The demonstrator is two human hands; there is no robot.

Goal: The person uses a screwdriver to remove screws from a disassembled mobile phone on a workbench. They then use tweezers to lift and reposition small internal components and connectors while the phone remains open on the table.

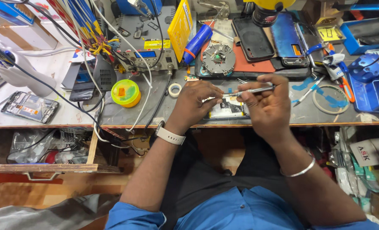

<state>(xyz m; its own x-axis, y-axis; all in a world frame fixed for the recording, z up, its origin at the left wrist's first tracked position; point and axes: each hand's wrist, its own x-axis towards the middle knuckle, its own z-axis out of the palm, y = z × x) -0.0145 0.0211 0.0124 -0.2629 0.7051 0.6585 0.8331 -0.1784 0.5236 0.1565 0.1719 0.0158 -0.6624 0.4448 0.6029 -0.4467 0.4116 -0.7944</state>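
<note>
Both hands (193, 104) (266, 106) grip metal tool (251, 90), prob. tweezers, over phone (225, 110)

I wore a blue shirt (240, 213) with sleeves rolled above the elbows, and dark trousers (206, 170). A pale-strapped watch (169, 135) sat at ten o'clock on my left wrist; a thin silver bangle (300, 170) circled my right forearm at three o'clock.

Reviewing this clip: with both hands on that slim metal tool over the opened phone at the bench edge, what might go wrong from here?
1. The opened phone lies at the bench edge; a nudge might push it off.
2. The left hand and right hand hold the metal tool just above it; a slip could scratch the exposed parts.
3. The white cable trails beside the left hand and may snag.
</note>
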